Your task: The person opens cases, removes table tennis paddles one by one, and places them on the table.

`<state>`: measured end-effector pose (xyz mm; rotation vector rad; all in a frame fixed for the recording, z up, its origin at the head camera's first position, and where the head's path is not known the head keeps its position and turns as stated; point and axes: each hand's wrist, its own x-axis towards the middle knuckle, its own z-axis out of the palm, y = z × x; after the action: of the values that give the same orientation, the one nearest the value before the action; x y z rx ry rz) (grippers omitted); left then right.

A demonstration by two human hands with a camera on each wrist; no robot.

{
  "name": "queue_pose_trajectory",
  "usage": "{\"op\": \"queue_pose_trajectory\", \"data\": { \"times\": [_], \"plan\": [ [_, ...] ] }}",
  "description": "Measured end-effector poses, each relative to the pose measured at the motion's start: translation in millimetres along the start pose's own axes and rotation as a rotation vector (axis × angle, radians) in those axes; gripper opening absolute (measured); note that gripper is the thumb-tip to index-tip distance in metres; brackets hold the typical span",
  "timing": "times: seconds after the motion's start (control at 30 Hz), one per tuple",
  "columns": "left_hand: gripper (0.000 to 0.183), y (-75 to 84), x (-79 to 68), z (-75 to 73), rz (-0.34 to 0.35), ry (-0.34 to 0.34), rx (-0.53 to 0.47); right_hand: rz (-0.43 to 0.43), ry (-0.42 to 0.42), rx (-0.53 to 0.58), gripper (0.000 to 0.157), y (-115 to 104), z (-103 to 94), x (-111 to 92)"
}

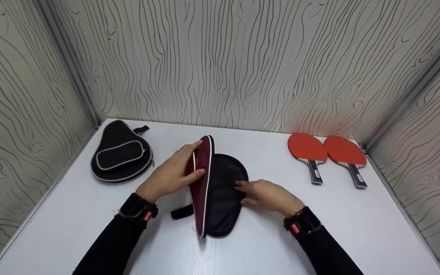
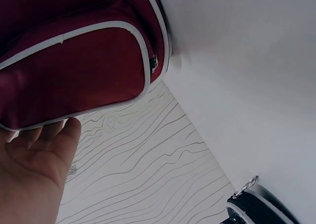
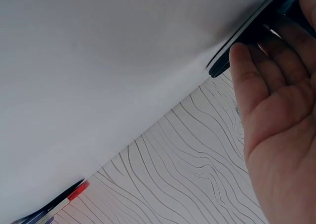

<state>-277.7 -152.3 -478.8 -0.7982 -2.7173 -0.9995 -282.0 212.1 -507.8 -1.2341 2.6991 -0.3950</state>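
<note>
A dark red paddle case [image 1: 201, 198] with white piping lies unfolded on the table, its red half standing nearly upright. My left hand [image 1: 172, 172] holds this half from the left, thumb on its outer face and fingers near the far edge. In the left wrist view, the fingertips are hidden behind the zipped red pocket [image 2: 84, 68]. The case's black-lined half [image 1: 224, 214] lies flat to the right. On its right rim, my right hand [image 1: 267, 194] rests its fingertips on the lining with fingers loosely bent.
A black paddle case [image 1: 117, 133] with a front pocket lies at the back left. Two red table tennis paddles, a left one [image 1: 307, 147] and a right one [image 1: 344, 149], lie side by side at the back right. Patterned wall panels [image 1: 220, 65] enclose the white table [image 1: 166, 252].
</note>
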Motion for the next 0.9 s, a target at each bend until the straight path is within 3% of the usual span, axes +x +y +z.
{"op": "queue_pose_trajectory", "data": {
  "times": [0.37, 0.73, 0.9],
  "plan": [
    [0.111, -14.8, -0.4, 14.6, 0.011, -0.049, 0.006, -0.022, -0.012, -0.006, 0.044, 1, -0.7, 1],
    [0.11, -19.0, -4.2, 18.9, 0.03, -0.091, 0.083, -0.045, -0.017, -0.025, 0.044, 6, -2.5, 2],
    [0.104, -15.8, -3.7, 19.0, 0.025, -0.115, 0.127, -0.042, -0.006, 0.01, 0.036, 9, -6.5, -1]
  ]
}}
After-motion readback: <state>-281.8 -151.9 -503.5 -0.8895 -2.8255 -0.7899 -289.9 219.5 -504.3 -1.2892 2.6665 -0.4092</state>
